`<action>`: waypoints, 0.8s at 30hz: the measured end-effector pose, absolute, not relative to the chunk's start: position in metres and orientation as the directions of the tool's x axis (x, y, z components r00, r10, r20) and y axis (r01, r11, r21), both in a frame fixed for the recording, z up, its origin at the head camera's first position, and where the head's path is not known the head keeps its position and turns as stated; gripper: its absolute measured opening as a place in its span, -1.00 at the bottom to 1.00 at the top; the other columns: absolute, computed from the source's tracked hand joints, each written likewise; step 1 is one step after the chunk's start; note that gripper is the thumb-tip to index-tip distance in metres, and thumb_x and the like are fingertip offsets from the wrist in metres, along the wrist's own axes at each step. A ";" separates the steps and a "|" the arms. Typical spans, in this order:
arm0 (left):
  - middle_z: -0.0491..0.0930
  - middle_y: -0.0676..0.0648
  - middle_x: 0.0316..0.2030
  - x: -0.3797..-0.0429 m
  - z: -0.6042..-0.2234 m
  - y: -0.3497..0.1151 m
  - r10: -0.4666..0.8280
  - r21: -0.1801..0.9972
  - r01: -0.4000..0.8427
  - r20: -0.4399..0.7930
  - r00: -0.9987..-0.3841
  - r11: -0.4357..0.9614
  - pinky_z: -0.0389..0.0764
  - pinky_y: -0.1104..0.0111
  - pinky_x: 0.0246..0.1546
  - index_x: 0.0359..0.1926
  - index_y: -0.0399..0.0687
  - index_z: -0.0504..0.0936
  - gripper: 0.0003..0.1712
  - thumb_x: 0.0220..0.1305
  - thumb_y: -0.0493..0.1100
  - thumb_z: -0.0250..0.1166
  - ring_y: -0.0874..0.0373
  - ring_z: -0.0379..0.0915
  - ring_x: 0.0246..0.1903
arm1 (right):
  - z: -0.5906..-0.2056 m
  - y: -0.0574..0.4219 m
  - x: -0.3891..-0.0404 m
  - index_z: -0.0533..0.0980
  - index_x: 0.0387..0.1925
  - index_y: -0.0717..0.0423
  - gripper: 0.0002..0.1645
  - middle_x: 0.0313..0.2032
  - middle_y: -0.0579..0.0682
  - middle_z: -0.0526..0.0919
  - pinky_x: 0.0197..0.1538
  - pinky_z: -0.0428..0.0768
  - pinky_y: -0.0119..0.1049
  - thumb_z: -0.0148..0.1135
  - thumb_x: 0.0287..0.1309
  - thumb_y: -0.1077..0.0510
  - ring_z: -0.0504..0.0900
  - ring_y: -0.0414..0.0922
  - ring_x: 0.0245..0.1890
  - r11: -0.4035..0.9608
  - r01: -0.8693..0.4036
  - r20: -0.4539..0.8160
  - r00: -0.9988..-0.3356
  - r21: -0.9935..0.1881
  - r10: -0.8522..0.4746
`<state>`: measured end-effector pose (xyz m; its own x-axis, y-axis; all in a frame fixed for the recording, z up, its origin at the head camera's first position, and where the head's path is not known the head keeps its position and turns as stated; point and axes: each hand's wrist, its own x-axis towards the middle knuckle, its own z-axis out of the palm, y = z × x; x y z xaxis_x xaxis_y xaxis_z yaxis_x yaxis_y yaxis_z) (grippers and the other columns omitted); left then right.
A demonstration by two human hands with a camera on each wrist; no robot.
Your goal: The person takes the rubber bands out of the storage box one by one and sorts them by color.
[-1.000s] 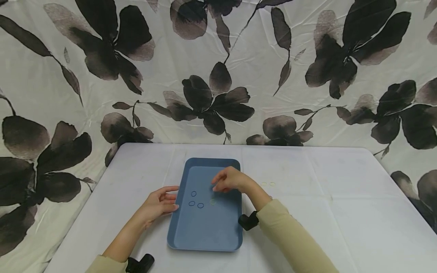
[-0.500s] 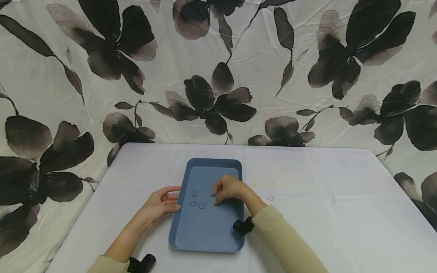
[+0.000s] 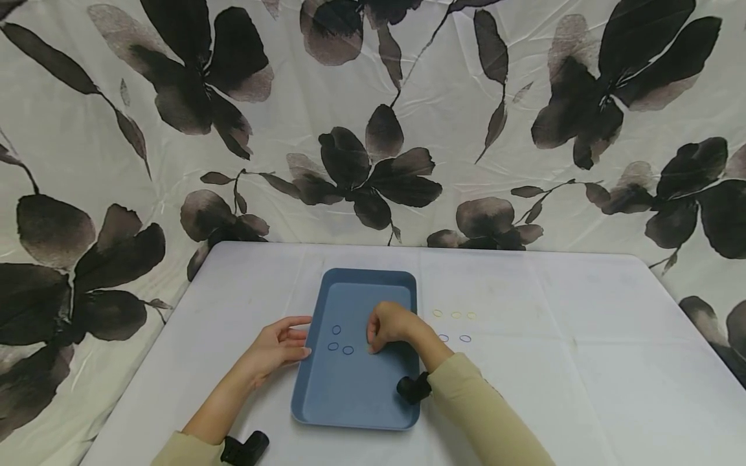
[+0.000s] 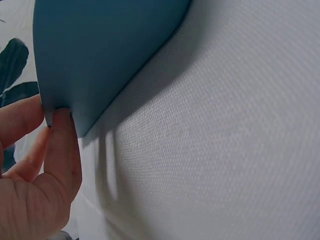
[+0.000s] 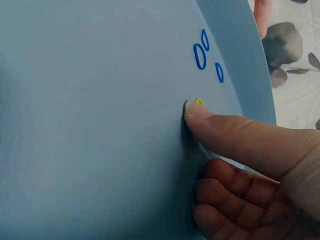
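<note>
A blue tray point(image 3: 355, 398) lies on the white table. My left hand point(image 3: 274, 349) touches the tray's left edge with its fingertips; the left wrist view shows the thumb point(image 4: 61, 145) against the tray's outer wall. Inside the tray, my right hand point(image 3: 392, 327) is low over the floor, thumb and index finger together. In the right wrist view its thumb covers most of a small thin yellow ring point(image 5: 200, 101), pinched at the tray floor, while the other fingers are curled. Three small blue rings point(image 5: 195, 56) lie close together in the tray's left half.
On the white tablecloth point(image 3: 524, 388) right of the tray lie three yellow rings point(image 3: 456, 318) in a row. Nearer than these are two blue rings point(image 3: 465, 342), one beside the right forearm. A flowered cloth point(image 3: 373, 65) hangs behind the table.
My right hand has come down and nearer within the tray, and its fingertips have closed over the yellow ring that lay there in view. The left hand keeps its place at the tray's edge.
</note>
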<state>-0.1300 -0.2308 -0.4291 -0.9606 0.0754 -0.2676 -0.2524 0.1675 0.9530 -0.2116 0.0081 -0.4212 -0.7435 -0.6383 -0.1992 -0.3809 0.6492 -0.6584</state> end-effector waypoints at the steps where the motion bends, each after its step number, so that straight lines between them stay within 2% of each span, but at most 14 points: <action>1: 0.46 -0.27 -0.12 -0.130 -0.429 -0.231 0.076 0.953 -0.252 -0.268 -0.961 0.166 0.60 0.43 -0.29 0.25 -0.39 0.26 -0.25 -0.02 -0.54 0.29 0.19 0.46 -0.30 | -0.421 0.008 -0.211 0.59 -0.71 0.16 -0.80 -0.75 -0.15 0.49 -0.55 0.31 -0.47 0.53 -0.30 0.31 0.35 -0.25 -0.65 0.644 -0.395 -0.192 -0.738 -0.655 -0.647; 10: 0.47 -0.26 -0.13 -0.130 -0.429 -0.231 0.076 0.953 -0.256 -0.271 -0.960 0.161 0.60 0.44 -0.30 0.25 -0.40 0.26 -0.24 -0.03 -0.54 0.29 0.20 0.46 -0.30 | -0.419 0.011 -0.210 0.58 -0.74 0.20 -0.78 -0.77 -0.17 0.43 -0.57 0.27 -0.49 0.45 -0.14 0.30 0.33 -0.27 -0.67 0.619 -0.432 -0.205 -0.687 -0.656 -0.697; 15: 0.47 -0.25 -0.14 -0.131 -0.429 -0.231 0.076 0.954 -0.259 -0.273 -0.959 0.154 0.60 0.44 -0.30 0.25 -0.40 0.26 -0.24 -0.03 -0.55 0.29 0.21 0.47 -0.31 | -0.420 0.013 -0.211 0.58 -0.72 0.22 -0.80 -0.75 -0.17 0.43 -0.56 0.29 -0.48 0.42 -0.12 0.31 0.34 -0.27 -0.66 0.589 -0.426 -0.200 -0.668 -0.687 -0.717; 20: 0.47 -0.25 -0.14 -0.130 -0.429 -0.231 0.078 0.954 -0.258 -0.272 -0.959 0.155 0.60 0.44 -0.30 0.25 -0.41 0.26 -0.25 -0.03 -0.55 0.29 0.21 0.47 -0.31 | -0.420 0.015 -0.214 0.57 -0.69 0.22 -0.81 -0.74 -0.16 0.42 -0.58 0.27 -0.46 0.39 -0.09 0.31 0.32 -0.26 -0.67 0.567 -0.385 -0.207 -0.665 -0.728 -0.718; 24: 0.46 -0.27 -0.13 -0.130 -0.428 -0.231 0.087 0.956 -0.256 -0.270 -0.959 0.146 0.59 0.44 -0.28 0.25 -0.42 0.25 -0.25 -0.02 -0.54 0.27 0.21 0.48 -0.29 | -0.420 0.017 -0.215 0.56 -0.64 0.26 -0.85 -0.71 -0.10 0.47 -0.58 0.38 -0.44 0.34 -0.04 0.35 0.39 -0.24 -0.67 0.538 -0.306 -0.217 -0.677 -0.786 -0.703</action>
